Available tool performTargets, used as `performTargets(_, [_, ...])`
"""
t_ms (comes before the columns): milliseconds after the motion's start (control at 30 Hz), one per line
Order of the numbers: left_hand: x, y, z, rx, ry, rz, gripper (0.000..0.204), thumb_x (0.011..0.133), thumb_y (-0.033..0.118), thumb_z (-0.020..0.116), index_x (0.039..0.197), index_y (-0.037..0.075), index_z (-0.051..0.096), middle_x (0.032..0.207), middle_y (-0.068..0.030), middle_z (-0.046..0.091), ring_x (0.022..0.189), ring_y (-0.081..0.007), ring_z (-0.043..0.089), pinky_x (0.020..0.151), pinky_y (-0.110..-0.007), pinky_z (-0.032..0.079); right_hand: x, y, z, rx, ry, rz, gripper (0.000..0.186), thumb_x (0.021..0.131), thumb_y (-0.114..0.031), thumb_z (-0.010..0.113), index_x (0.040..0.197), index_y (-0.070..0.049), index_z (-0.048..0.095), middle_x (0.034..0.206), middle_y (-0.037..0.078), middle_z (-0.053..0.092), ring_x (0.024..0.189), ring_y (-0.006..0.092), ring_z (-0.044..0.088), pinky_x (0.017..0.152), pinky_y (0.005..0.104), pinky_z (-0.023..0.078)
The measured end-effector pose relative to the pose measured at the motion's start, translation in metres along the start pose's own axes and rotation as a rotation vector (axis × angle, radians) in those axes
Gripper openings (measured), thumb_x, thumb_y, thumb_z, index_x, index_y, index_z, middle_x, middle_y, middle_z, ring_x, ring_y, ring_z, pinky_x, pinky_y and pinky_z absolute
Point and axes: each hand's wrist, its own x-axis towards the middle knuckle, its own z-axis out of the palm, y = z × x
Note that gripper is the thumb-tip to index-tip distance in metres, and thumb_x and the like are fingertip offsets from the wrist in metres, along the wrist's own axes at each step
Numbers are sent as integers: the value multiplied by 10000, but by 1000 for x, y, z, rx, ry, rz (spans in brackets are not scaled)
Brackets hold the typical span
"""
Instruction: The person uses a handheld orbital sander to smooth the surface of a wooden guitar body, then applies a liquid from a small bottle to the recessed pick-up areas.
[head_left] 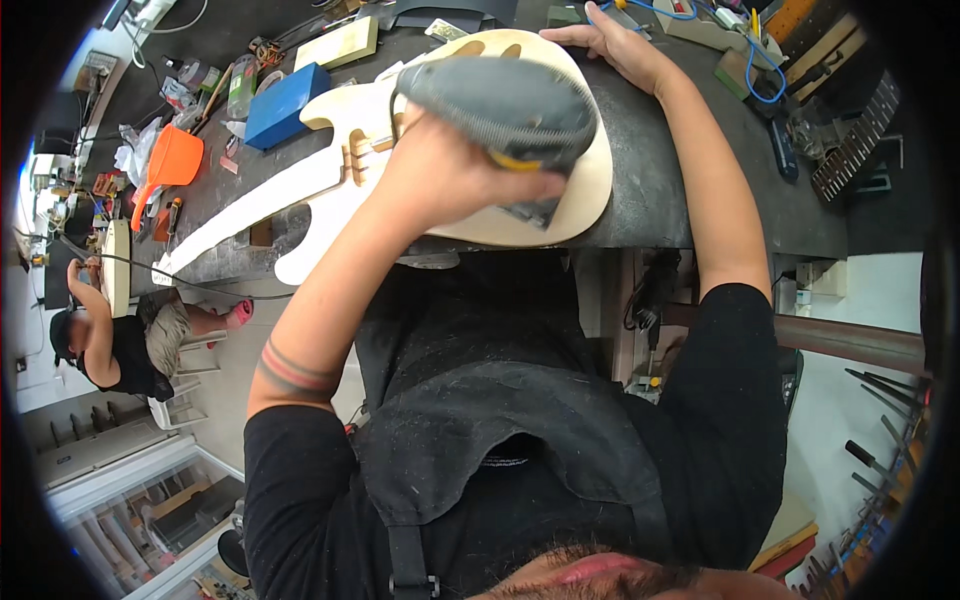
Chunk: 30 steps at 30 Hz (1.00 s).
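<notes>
Grip of the left hand (455,172) encloses a dark-grey plastic sander (505,100), best run flat over the pale, horned wooden guitar body (590,185); the right hand (625,48) is spread, empty.

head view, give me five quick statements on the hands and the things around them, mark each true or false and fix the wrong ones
1. The left hand holds a dark grey, rounded power sander over the pale wooden guitar body. True.
2. The right hand also holds the sander. False: the right hand is well apart from it.
3. An orange plastic scoop is left of the blue rectangular block. True.
4. The blue block is right of the guitar body. False: it is on the left.
5. A long, dark fretted strip is at the picture's right. True.
</notes>
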Motion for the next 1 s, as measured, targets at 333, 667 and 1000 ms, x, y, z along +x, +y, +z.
performTargets(333, [-87,4,-55,16,-23,-181,854,752,449,1071,1433,36,765,1463,-167,768,1377,-360,711,1253,-483,503,-22,3,32,-259,245,17,827,1258,-623,205,1660,-72,671,1742,136,615,1657,263,498,1426,408,248])
performTargets(667, [33,-16,29,-4,129,-32,907,751,674,978,1425,94,798,1405,-197,804,1358,-391,724,1229,-481,513,-38,-14,41,75,366,97,904,1243,-676,267,1704,45,557,1730,180,614,1620,311,549,1394,460,333])
performTargets(1000, [18,22,59,5,226,-11,1106,710,782,920,1561,106,717,1555,-216,723,1531,-379,608,1326,-490,389,-154,-35,141,79,706,-256,599,1220,-240,415,1724,76,488,1684,205,626,1583,298,580,1347,453,421])
